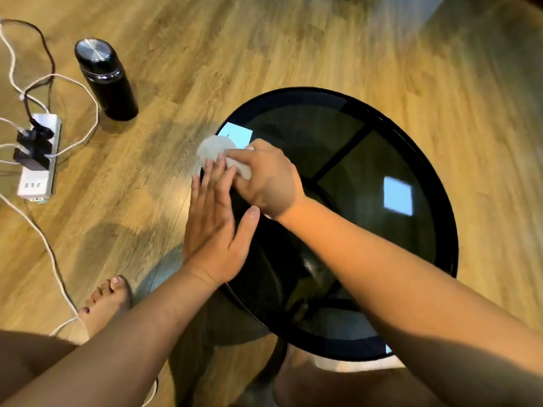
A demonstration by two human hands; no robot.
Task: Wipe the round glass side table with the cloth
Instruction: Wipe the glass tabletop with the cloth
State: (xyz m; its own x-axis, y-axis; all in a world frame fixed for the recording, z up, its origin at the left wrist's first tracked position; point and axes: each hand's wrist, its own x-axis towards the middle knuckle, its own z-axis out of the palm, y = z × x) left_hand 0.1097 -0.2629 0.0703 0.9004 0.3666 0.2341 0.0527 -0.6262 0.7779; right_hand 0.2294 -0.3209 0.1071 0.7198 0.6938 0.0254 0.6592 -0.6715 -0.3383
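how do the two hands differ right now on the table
The right hand is curled shut around the white cloth; the left hand lies flat and open, holding nothing. The right hand sits further from the person than the left hand, whose fingertips reach the cloth. Both are at the left edge of the glass table.

On the wooden floor (264, 48) to my left stands a black flask (106, 79), upright, with a brushed metal cap. Further left lies a white power strip (39, 155) with two black adapters (30, 148) plugged into it. White cables (73, 92) and one dark cable (44, 42) loop across the boards around the strip, well apart from the flask's base. One white cable runs down past my bare left foot (104, 301), which rests in a sandal.
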